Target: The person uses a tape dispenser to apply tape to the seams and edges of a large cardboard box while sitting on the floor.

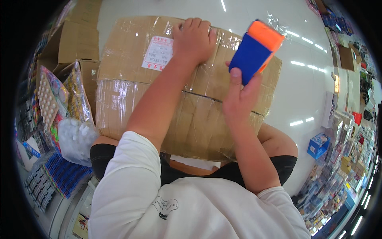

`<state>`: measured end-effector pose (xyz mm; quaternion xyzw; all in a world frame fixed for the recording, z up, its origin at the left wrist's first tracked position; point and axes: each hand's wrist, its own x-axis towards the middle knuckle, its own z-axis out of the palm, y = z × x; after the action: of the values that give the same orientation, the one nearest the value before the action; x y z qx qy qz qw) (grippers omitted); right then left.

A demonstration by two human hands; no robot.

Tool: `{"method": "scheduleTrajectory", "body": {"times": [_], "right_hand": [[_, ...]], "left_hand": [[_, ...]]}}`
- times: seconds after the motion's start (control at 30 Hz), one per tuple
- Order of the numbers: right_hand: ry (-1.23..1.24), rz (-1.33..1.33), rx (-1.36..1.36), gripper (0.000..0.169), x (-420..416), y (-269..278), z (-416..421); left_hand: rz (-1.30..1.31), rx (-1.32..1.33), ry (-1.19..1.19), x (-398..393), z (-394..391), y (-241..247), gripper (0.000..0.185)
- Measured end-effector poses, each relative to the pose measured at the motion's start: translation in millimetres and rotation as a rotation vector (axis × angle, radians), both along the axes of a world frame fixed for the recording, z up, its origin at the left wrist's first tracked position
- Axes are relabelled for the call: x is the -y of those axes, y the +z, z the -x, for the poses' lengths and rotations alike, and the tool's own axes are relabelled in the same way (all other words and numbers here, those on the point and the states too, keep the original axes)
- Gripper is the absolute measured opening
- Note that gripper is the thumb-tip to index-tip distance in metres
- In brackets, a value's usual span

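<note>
A large cardboard box (197, 119), covered in clear packing tape, lies before me by my knees. My left hand (194, 38) rests on its far edge with the fingers curled over, beside a white paper label (158, 53) with red and dark writing. Raised over the box's right part, my right hand (243, 89) holds a blue and orange plastic tape dispenser (253, 53) by its blue end. A piece of clear film sticks out from the dispenser's orange end.
Open cardboard boxes (79, 41) stand at the left, near plastic-wrapped goods (77, 137) and packed blue pens (68, 170). A blue box (318, 145) is on the shiny floor at the right, beside shelves (343, 167) of packaged goods.
</note>
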<state>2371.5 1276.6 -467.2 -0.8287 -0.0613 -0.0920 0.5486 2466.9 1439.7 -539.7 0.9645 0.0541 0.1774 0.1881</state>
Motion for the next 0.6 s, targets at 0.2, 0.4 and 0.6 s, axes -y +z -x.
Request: {"method": "scheduleTrajectory", "body": {"times": [0.2,0.4,0.6], "right_hand": [[0.085,0.306,0.079,0.033,20,-55,16],[0.004,0.063,-0.047,0.039,15,-50,18],[-0.102,-0.265,-0.018,0.039,0,-7,-21]], "left_hand": [[0.057,0.037,-0.022,4,-3,-4,0.028],[0.073,0.016,-0.029,3,-2,-1,0.027],[0.068,-0.016,-0.08,12,10,3,0.026]]}}
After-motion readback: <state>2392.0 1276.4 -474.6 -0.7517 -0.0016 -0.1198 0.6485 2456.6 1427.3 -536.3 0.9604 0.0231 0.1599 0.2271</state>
